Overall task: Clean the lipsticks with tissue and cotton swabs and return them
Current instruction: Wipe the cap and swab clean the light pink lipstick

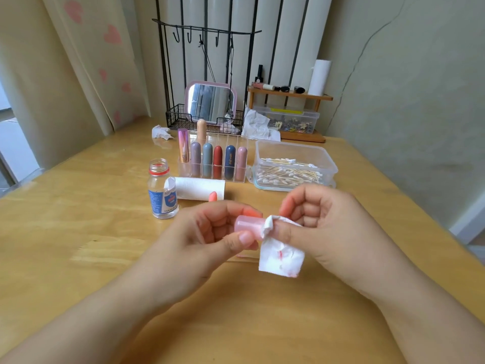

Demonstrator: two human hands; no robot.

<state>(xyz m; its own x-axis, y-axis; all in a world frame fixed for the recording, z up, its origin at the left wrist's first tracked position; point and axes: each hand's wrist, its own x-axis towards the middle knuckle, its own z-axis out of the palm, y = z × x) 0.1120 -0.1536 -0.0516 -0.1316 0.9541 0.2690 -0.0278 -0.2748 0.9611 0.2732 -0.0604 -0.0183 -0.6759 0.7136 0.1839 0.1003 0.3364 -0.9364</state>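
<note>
Near the middle of the bench (78,206), the left hand (199,232) has its grip pinched round a pink lipstick part (249,225), while the right hand (312,222) pinches a red-stained tissue (280,256) against its open end. Pressing too hard could tear the tissue or smear colour onto fingers. Farther off, a clear organizer (217,164) holds six upright lipsticks, a clear tub (294,164) to its right holds cotton swabs, and an uncapped bottle (162,190) could be knocked over by the left arm.
</note>
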